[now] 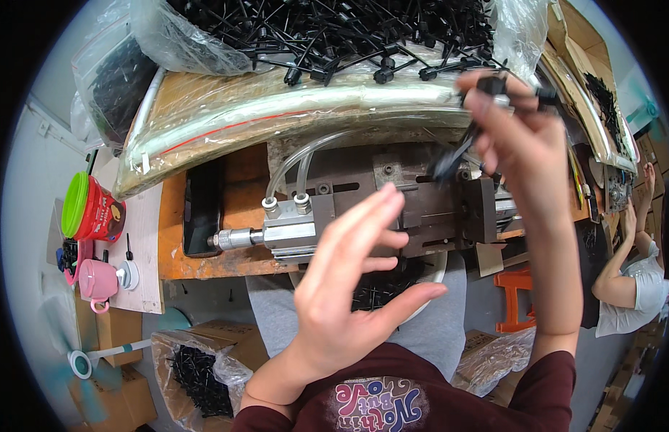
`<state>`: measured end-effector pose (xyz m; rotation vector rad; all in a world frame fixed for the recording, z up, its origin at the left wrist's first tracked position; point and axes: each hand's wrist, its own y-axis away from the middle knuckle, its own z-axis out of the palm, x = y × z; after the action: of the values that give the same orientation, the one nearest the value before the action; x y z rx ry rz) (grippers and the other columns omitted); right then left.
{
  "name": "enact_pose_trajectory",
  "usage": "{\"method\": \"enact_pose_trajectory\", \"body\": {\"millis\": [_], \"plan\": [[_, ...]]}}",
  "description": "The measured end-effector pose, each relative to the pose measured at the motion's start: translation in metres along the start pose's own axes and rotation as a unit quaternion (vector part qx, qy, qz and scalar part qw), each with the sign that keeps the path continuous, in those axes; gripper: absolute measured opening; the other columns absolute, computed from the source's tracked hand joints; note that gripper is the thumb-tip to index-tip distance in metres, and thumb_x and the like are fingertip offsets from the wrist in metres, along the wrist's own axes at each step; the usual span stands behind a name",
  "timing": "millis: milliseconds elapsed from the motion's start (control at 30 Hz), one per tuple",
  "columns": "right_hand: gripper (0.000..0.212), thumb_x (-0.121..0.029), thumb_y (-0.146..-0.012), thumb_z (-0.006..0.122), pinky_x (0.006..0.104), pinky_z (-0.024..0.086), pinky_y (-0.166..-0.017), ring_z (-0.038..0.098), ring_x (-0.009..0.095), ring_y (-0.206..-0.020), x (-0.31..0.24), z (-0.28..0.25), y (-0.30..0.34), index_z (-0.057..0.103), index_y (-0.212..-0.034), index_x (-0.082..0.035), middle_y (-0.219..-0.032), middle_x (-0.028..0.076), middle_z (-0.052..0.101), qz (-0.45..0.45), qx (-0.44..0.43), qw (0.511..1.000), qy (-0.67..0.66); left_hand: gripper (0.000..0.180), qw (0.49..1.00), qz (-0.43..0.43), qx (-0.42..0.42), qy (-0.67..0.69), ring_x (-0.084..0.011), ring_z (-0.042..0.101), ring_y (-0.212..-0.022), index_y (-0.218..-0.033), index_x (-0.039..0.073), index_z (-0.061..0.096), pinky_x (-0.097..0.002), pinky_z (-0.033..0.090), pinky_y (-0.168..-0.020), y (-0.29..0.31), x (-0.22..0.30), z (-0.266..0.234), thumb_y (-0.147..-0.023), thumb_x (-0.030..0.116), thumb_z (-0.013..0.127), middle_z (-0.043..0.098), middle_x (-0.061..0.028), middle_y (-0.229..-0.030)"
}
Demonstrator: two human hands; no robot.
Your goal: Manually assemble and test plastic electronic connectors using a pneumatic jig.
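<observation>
My left hand (342,295) is raised over the pneumatic fixture (428,209), its fingers stretched and apart with nothing in them. At the upper right my right hand (525,137) grips black plastic stemmed parts (460,153). Motion blurs them, so I cannot tell how many. They hang above the right part of the fixture, apart from it. A silver air cylinder (291,232) with clear tubes (295,158) forms the fixture's left end. Beyond my hands lies a large pile of similar black parts (349,36) on plastic-covered cardboard.
A black tray (203,209) lies left of the cylinder. Farther left are a red tub (104,216) and a pink cup (98,279). A bag of black parts (199,378) stands low left. There is an orange stool (513,291) at right, near another person (630,281).
</observation>
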<state>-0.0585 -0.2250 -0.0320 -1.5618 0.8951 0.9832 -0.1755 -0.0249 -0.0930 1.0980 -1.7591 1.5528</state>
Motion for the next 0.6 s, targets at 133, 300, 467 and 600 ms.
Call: {"method": "enact_pose_trajectory", "body": {"millis": [133,300,467,600], "plan": [[0.013,0.004,-0.091,0.071,0.0193,0.053,-0.052,0.066,0.006,-0.068,0.000,0.021,0.045,0.068,-0.103,0.002,-0.110,0.012,0.074,0.067,-0.039,0.995,-0.067,0.059,0.998,0.015,-0.054,0.015,-0.0234,0.072,-0.101,-0.130,-0.001,0.069,-0.0315,0.062,-0.080,-0.003,0.010,-0.004,-0.075,0.003,0.089,0.070,-0.0188,-0.125],[0.012,-0.001,-0.092,0.074,0.0196,0.052,-0.053,0.065,0.006,-0.070,0.016,0.029,0.075,0.064,-0.098,-0.003,-0.111,0.005,0.069,0.068,-0.025,0.987,-0.143,0.034,0.993,0.011,-0.104,-0.058,-0.0254,0.075,-0.090,-0.104,0.000,0.078,-0.0318,0.060,-0.076,0.016,0.028,-0.004,-0.071,0.001,0.088,0.077,-0.0159,-0.108],[0.017,-0.009,-0.096,0.073,0.0199,0.049,-0.052,0.062,0.005,-0.067,0.029,0.022,0.087,0.069,-0.112,-0.004,-0.092,-0.001,0.066,0.049,0.051,0.966,-0.248,0.039,0.990,0.032,-0.105,-0.092,-0.0169,0.066,-0.080,-0.097,0.000,0.076,-0.0242,0.055,-0.063,0.039,0.027,0.003,-0.062,-0.004,0.092,0.068,-0.0109,-0.093],[0.019,-0.014,-0.099,0.071,0.0187,0.047,-0.054,0.060,0.003,-0.069,0.027,0.020,0.098,0.070,-0.114,-0.002,-0.085,-0.003,0.063,0.070,0.052,0.955,-0.283,0.037,0.986,0.034,-0.085,-0.136,-0.0178,0.066,-0.092,-0.099,-0.002,0.074,-0.0240,0.057,-0.066,0.048,0.017,0.004,-0.065,-0.005,0.090,0.065,-0.0124,-0.109]]}}
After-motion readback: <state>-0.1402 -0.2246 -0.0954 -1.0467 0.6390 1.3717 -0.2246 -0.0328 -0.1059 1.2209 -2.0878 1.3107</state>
